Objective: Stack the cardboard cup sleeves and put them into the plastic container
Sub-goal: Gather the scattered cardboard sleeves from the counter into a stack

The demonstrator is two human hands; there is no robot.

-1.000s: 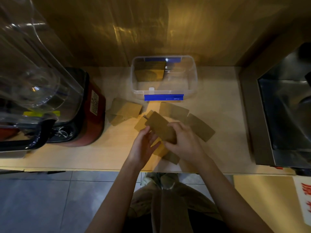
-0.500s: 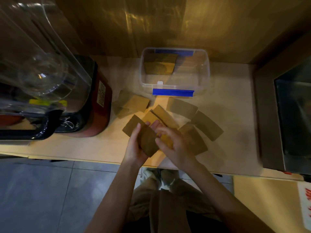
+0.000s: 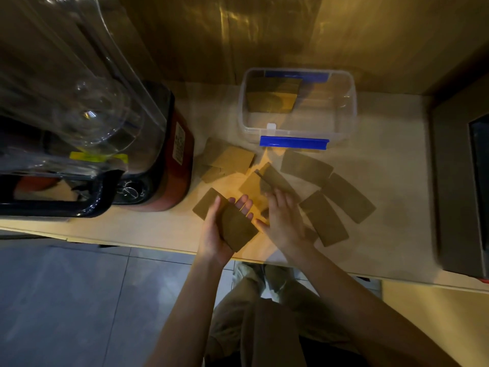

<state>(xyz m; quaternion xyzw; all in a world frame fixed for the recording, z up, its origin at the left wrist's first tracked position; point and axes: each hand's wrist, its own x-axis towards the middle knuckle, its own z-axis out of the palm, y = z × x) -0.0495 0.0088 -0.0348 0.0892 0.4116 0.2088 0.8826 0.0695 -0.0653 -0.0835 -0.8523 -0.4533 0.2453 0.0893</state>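
Low center of frame: left hand (image 3: 215,234) is gripping a small stack of sleeves (image 3: 230,223), thumb on top and fingers under; right hand (image 3: 284,221) is lying spread, palm down, on loose sleeves (image 3: 324,217) just beside it. More sleeves are fanning across the tabletop (image 3: 391,197) toward upper center. Behind them the plastic container (image 3: 350,107) is sitting open, holding a sleeve stack (image 3: 272,98) in its left end.
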